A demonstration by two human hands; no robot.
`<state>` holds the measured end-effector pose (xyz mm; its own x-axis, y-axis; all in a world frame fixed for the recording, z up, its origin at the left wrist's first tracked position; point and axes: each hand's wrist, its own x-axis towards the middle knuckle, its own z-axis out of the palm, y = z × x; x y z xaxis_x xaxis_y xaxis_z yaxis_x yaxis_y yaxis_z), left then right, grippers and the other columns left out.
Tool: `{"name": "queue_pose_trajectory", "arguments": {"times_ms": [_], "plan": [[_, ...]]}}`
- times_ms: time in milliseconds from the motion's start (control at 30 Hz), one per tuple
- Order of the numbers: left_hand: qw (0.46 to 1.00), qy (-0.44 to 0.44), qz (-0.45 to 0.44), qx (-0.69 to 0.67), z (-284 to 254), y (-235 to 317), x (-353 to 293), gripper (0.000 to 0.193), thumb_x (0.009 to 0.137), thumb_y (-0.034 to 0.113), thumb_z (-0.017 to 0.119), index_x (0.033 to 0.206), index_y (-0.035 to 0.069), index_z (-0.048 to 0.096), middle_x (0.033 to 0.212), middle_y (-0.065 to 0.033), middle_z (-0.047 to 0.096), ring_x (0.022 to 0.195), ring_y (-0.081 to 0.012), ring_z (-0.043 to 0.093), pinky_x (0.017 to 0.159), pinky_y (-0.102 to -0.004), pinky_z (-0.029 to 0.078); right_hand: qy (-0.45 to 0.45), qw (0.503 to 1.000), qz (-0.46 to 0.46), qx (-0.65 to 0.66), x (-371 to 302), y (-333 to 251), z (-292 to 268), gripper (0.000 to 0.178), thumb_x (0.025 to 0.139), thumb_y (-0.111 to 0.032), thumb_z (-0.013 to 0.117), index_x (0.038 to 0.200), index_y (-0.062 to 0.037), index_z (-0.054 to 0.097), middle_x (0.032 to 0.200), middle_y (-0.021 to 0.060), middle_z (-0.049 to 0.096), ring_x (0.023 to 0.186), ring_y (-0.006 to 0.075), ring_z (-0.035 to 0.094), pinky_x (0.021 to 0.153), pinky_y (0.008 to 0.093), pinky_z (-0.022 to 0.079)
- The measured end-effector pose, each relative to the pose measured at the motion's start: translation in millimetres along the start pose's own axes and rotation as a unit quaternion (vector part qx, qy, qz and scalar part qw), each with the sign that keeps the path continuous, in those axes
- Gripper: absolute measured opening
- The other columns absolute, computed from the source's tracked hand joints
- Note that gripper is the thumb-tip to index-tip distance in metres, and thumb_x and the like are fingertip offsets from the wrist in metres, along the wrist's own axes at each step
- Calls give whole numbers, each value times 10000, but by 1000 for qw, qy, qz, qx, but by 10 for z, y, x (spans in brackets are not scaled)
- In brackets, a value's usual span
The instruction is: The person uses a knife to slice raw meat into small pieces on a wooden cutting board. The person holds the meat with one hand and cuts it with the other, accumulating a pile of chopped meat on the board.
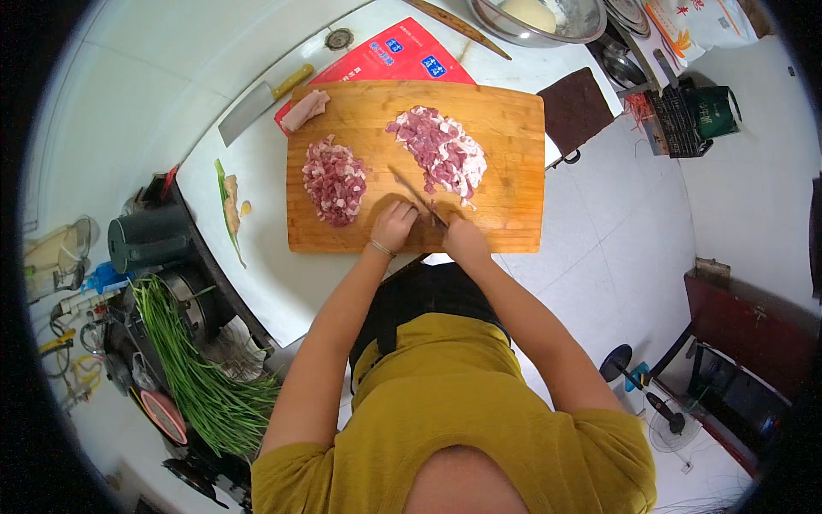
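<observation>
My right hand (465,240) grips a knife (409,188) near the front edge of a wooden cutting board (509,193); its narrow blade slants away to the left. Beside the blade is my left hand (394,225), fingers curled in and resting on the board. Small scraps of meat lie around the blade; whether my left fingers pinch one is hidden. To the left sits a heap of finely cut meat (334,182). Farther back on the right lies a looser pile of sliced pink and white meat (441,150). A pale uncut piece of meat (306,110) rests at the far left corner.
Left of the board, a cleaver (248,113), ginger (230,206) and a green onion stalk (223,180) lie on the white table (274,283). Behind are a red sheet (385,60), a rolling pin (458,27) and a metal bowl with dough (548,34). Long green chives (197,377) stand lower left.
</observation>
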<state>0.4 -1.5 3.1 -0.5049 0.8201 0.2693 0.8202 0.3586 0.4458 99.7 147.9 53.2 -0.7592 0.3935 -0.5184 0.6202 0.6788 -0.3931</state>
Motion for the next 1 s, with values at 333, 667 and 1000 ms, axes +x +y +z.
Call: {"name": "queue_pose_trajectory", "arguments": {"times_ms": [333,667,1000], "plan": [[999,23,-31,-2,-78,5,-47,121,746,88,547,841,42,606,861,-81,577,806,-257,565,705,-327,483,20,998,-53,-17,-72,-99,-130,150,779,-137,543,820,5,563,726,251,607,699,410,608,650,494,486],[999,24,-5,23,-33,0,11,154,735,89,530,852,34,616,904,-87,579,845,-250,553,733,-324,482,-44,998,-31,-28,-16,-219,-64,146,744,-89,554,833,15,604,816,240,630,783,386,630,701,463,507],[998,-30,-38,-25,67,-125,7,138,738,110,550,840,55,625,898,-97,579,825,-275,561,731,-351,487,-11,999,-43,7,252,-323,132,169,745,-93,550,848,22,617,841,247,630,800,389,628,715,462,509]]}}
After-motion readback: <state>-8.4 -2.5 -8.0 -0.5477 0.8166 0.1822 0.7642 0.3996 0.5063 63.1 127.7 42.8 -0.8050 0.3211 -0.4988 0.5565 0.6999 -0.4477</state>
